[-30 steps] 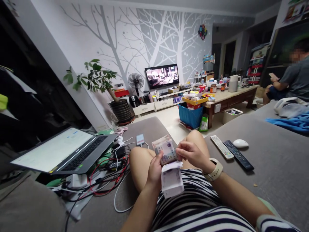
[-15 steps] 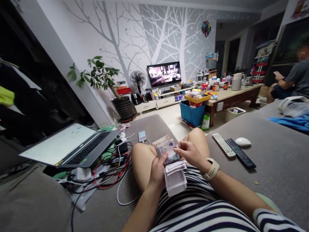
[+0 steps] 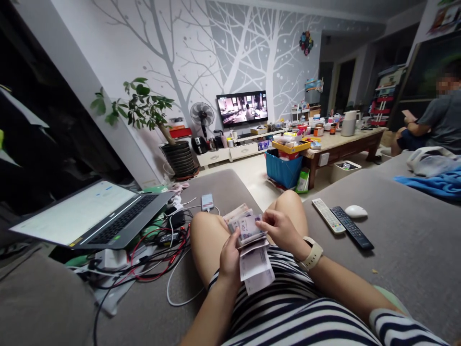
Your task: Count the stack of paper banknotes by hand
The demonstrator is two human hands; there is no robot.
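Above my lap, my left hand (image 3: pixel 230 254) is closed round a stack of banknotes (image 3: pixel 248 228), its thumb pressing on the top note. Some notes fan out past the far edge of the stack. Other pale notes (image 3: pixel 256 265) hang down below it toward my striped shirt. My right hand (image 3: pixel 281 229), with a pale watch on the wrist, has its fingers pinched at the right edge of the top banknote. How many notes the right fingers hold is hidden.
On the sofa to the left are an open laptop (image 3: pixel 126 223), tangled cables (image 3: pixel 158 259) and a phone (image 3: pixel 207 202). Two remotes (image 3: pixel 351 227) and a white mouse (image 3: pixel 356 211) lie at right. A cluttered table (image 3: pixel 345 144) stands ahead; a person (image 3: pixel 435 110) sits far right.
The view has shifted slightly, so the room sits a little further left. Both hands still hold the banknotes, and the hanging notes have spread a bit lower and apart.
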